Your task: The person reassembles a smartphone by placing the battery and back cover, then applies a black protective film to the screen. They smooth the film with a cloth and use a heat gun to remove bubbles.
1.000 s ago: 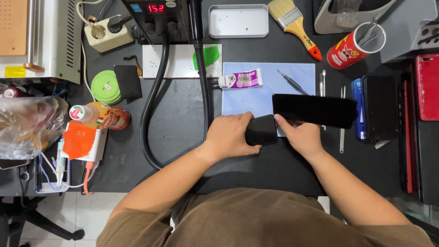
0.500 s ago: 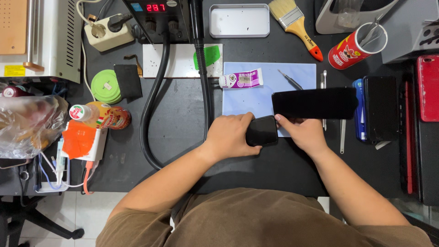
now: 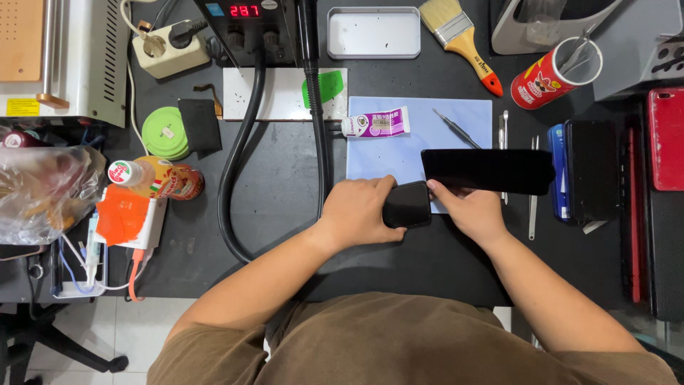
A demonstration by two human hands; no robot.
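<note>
**Phone body and screen panel apart**

Left hand (image 3: 360, 214) grips a small glossy black phone body (image 3: 407, 204), fingers wrapped on its edge. Right hand (image 3: 470, 210) pinches a long flat black glass panel (image 3: 488, 171) at its left end, over the pale blue work mat (image 3: 392, 153). Panel looks intact and clean. Separation looks done; reassembly not.

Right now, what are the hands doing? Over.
Left hand grips the small black phone. Right hand holds up the long black panel above the blue mat. Glue tube and tweezers lie close by.

Black phone (image 3: 407, 204), pale blue mat (image 3: 388, 153)
</note>
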